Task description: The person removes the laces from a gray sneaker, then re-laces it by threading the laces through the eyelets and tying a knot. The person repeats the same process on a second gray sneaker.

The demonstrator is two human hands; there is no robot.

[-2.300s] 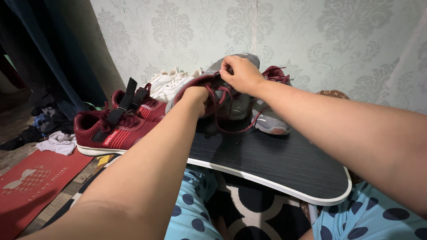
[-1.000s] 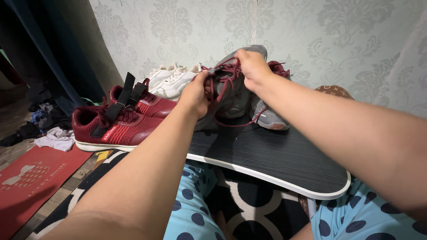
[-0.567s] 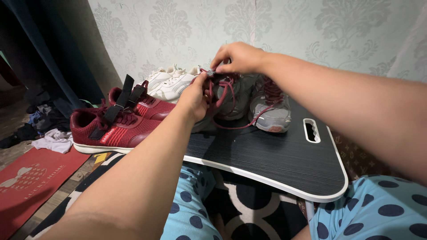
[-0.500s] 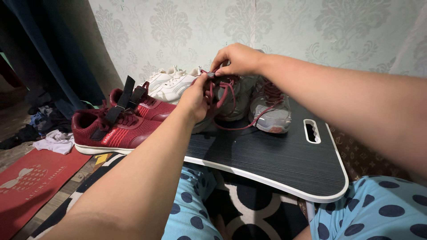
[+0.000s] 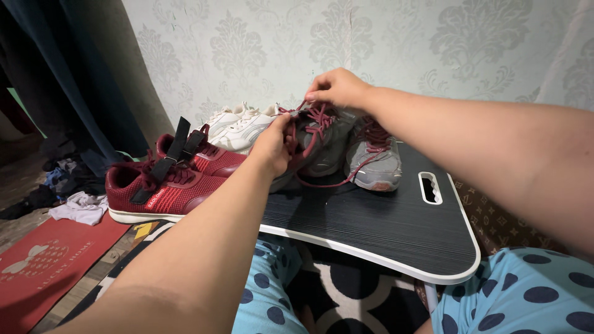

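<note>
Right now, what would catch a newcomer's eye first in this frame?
Both hands meet at the middle: the left hand grips a grey sneaker with maroon laces on the black lap table, while the right hand pinches a lace above it. The second grey sneaker stands just to the right. To the left lies a pair of red sneakers, with white sneakers behind by the patterned wall.
</note>
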